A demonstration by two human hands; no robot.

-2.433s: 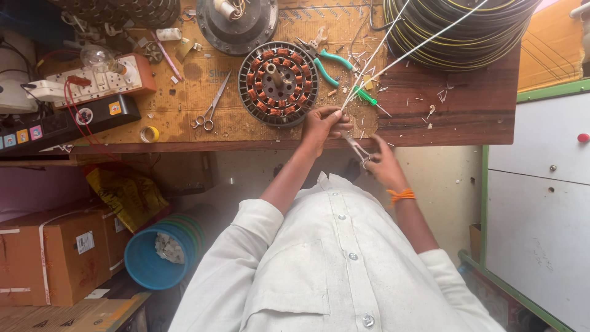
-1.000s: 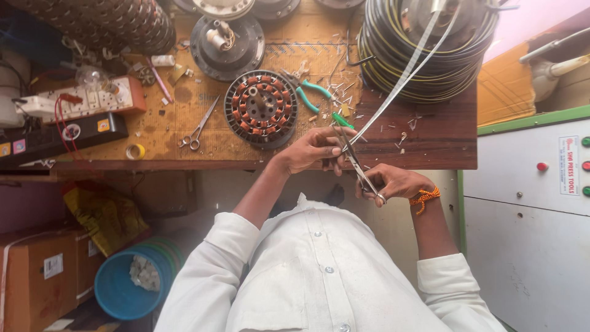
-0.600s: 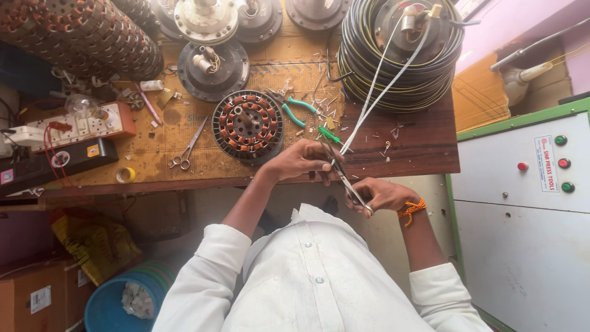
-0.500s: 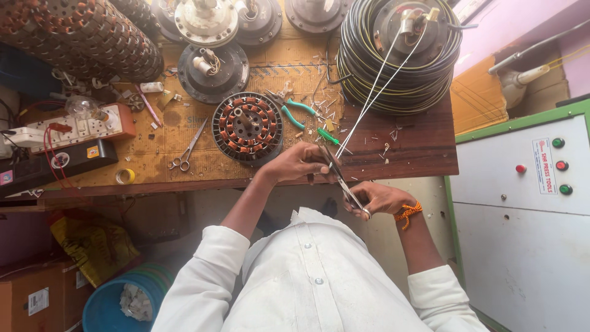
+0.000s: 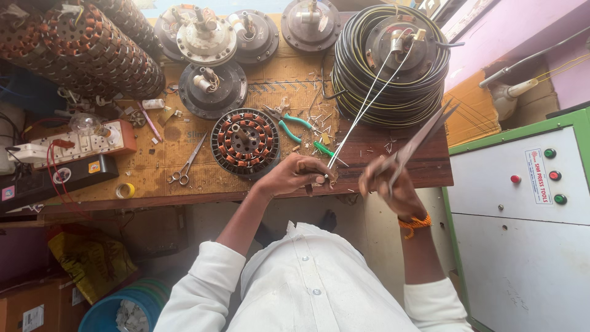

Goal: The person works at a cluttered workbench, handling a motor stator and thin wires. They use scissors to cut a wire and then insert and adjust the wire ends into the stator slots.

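Note:
My left hand [image 5: 296, 176] pinches the ends of two thin white wires [image 5: 362, 117] at the front edge of the wooden bench [image 5: 203, 181]. The wires run up to the middle of a big black and yellow wire coil [image 5: 353, 74]. My right hand [image 5: 393, 189], with an orange band at the wrist, is shut on a pair of long scissors [image 5: 421, 138]. Blurred with motion, the blades point up and to the right, away from the wire ends. A round motor stator [image 5: 244, 142] with copper windings lies just left of my left hand.
Green-handled pliers [image 5: 292, 126], small scissors [image 5: 186, 165], a yellow tape roll [image 5: 125, 190] and a power strip [image 5: 92, 140] lie on the bench. Stacked stators [image 5: 92, 49] and motor covers [image 5: 212, 86] stand behind. A white cabinet with buttons [image 5: 522, 203] is to the right; a blue bucket [image 5: 123, 307] is below.
My right hand has swung the scissors up and to the right, away from the wire ends where they were before. My left hand still holds the wires. The view has tilted.

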